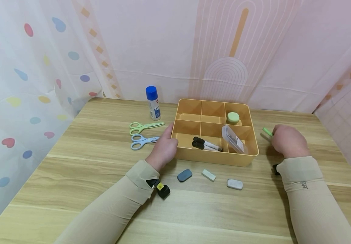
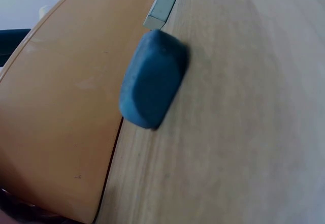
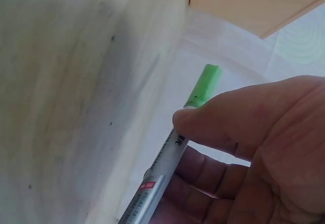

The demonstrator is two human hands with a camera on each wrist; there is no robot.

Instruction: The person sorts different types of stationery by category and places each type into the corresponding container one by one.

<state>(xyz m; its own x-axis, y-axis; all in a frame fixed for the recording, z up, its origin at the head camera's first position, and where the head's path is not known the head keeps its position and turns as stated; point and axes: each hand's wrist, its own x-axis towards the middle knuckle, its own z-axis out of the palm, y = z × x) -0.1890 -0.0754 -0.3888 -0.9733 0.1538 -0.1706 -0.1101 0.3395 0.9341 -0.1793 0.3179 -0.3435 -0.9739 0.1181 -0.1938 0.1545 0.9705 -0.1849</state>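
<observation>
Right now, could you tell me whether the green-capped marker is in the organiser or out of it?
Out. The right hand pinches the green-capped marker over the table, beside the organiser.

This looks like a small craft or stationery desk set up in a curtained-off booth rather than a plain room. Printed plastic sheets hang as walls: one with coloured hearts and dots (image 1: 26, 101) to the left of the divided yellow organiser tray (image 1: 218, 159), one with pink arches (image 1: 224, 51) behind it. The tray sits on a light wood-grain surface (image 1: 193, 210). Left of the tray lie two pairs of children's scissors (image 1: 143, 134) and a blue-capped glue bottle (image 1: 153, 102); in front of it lie three erasers (image 1: 209, 176). Inside the tray are black markers (image 1: 205, 144).
</observation>
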